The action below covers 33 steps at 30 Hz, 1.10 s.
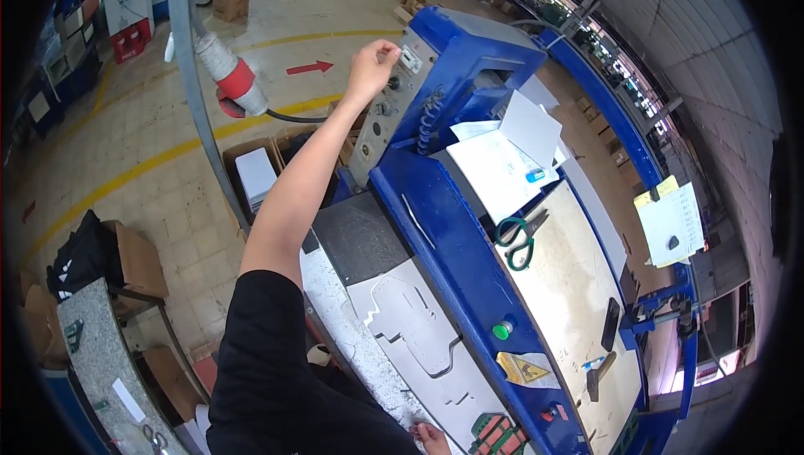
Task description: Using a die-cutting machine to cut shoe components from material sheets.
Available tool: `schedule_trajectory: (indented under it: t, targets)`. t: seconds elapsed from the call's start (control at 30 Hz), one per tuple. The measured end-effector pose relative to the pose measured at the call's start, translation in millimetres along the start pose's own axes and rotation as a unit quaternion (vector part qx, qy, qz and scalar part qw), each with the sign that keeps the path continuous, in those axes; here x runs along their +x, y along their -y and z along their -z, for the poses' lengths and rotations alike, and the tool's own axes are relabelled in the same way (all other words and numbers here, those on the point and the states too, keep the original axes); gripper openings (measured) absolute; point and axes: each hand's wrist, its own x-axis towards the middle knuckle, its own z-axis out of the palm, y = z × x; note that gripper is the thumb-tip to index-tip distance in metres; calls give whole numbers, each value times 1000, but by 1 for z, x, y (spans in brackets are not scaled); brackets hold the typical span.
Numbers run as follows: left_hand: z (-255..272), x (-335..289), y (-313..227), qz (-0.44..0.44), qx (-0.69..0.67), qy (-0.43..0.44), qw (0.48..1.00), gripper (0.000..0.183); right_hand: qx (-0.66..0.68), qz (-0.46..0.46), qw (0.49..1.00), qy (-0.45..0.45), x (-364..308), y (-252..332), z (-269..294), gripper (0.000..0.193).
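My left arm stretches up across the picture to the control panel (377, 116) on a blue machine (435, 178). At the panel's top end, my left hand (374, 69) is closed, its fingertips pinched beside a small white fitting (410, 59); what they grip cannot be made out. Low at the bottom edge, my right hand (431, 438) shows only in part. Its fingers are curled at the edge of a white board (410, 321) marked with dark cut lines, and a small dark reddish bit shows at them. Right of that hand lies a green and pink block-like piece (498, 434).
A dark grey plate (360, 237) adjoins the board. Green-handled scissors (517, 241), papers (494, 166) and a black phone-like object (610, 324) lie on the machine's top, near a green button (502, 330). A metal post (194, 78) and boxes (134, 262) stand at left.
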Motion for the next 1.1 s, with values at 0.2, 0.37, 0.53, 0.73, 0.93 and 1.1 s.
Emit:
schedule_trajectory:
  t: [0.2, 0.37, 0.53, 0.73, 0.93, 1.1]
  targets:
    - [-6, -28, 19, -19, -50, -35, 998, 16, 133, -18, 989, -57, -23, 22, -18, 51]
    - [24, -93, 30, -57, 3, -71, 996, 11, -3, 50, 998, -50, 21, 62, 10, 47]
    - [23, -150, 35, -50, -42, -41, 997, 8, -176, 125, 975, -58, 52, 130, 22, 41]
    - [26, -226, 61, 42, -68, -8, 997, 4, -339, 187, 921, -55, 64, 186, 8, 35]
    - [39, -370, 65, 153, -79, 58, 983, 4, -458, 280, 843, -44, 89, 230, -16, 29]
    - [55, -422, 70, 250, -87, 123, 956, 6, -488, 316, 812, -54, 91, 201, -32, 24]
